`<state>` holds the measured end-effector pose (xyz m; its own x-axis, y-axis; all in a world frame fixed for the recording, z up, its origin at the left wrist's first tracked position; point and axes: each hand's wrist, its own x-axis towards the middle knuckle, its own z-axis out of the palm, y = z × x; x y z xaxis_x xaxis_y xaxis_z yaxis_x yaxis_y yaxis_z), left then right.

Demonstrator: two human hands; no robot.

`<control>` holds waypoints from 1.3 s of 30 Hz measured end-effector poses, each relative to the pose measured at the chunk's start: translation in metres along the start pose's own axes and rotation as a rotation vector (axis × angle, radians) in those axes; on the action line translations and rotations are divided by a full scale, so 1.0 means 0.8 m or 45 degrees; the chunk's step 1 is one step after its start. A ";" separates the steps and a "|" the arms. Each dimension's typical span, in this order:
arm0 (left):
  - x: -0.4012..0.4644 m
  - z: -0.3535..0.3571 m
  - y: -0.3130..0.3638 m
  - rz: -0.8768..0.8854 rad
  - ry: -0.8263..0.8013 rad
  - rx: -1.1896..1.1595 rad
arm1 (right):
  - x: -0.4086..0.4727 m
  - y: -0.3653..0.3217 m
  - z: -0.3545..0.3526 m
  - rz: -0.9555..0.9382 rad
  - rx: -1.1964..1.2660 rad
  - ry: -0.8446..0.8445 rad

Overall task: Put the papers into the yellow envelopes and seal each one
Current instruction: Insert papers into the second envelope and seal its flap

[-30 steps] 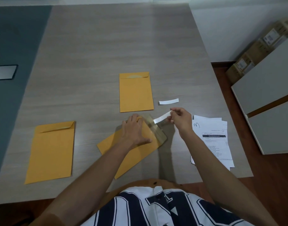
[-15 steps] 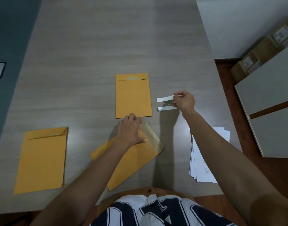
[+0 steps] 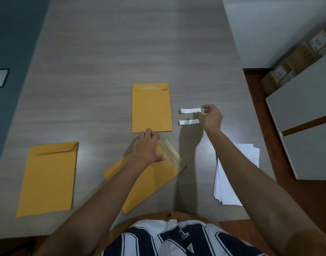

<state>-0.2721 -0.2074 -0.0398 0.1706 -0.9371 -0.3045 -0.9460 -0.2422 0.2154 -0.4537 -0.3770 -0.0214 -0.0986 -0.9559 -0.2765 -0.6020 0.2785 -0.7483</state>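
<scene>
The tilted envelope point(image 3: 149, 180) lies at an angle on the table point(image 3: 112, 52) near the front edge, with its flap point(image 3: 174, 154) open and the glossy adhesive band exposed. What it contains cannot be told. The left hand point(image 3: 149, 146) rests on its upper part, fingers spread and pressing flat, curled around nothing. Just beyond it a second envelope point(image 3: 151, 108) lies straight, flap folded down; its near edge is just beside the left fingertips. A third envelope point(image 3: 47, 178) lies well apart to the left, flap lowered but with a raised edge. To the right of the second envelope two white strips point(image 3: 190, 110) lie one behind the other on the table. The right hand point(image 3: 211, 117) is at their right ends, fingers loosely bent, thumb and forefinger apart; no grip on either strip is visible. A stack of papers point(image 3: 232, 182) lies on the right part of the table, partly covered by the right forearm. Right of the table stand a pale cabinet point(image 3: 306, 117) and cardboard boxes point(image 3: 297, 58) on the floor.
</scene>
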 end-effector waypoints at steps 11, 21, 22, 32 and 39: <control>-0.044 0.022 0.001 -0.151 0.101 -0.046 | -0.152 0.075 0.016 -0.264 -0.621 -0.413; -0.085 0.022 -0.006 -0.054 0.062 -0.132 | -0.203 0.085 0.032 -0.457 -0.717 -0.365; -0.087 0.022 -0.007 -0.022 0.069 -0.110 | -0.209 0.084 0.033 -0.491 -0.721 -0.357; -0.113 0.042 -0.037 0.298 -0.026 0.102 | -0.274 0.118 0.060 -0.753 -0.797 -0.327; -0.127 0.041 -0.047 0.391 -0.047 0.517 | -0.286 0.140 0.083 -0.758 -1.096 -0.361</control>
<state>-0.2629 -0.0952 -0.0472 -0.1348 -0.9385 -0.3178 -0.9830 0.1669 -0.0761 -0.4460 -0.1212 -0.0822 0.5133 -0.8293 -0.2208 -0.8577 -0.4870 -0.1648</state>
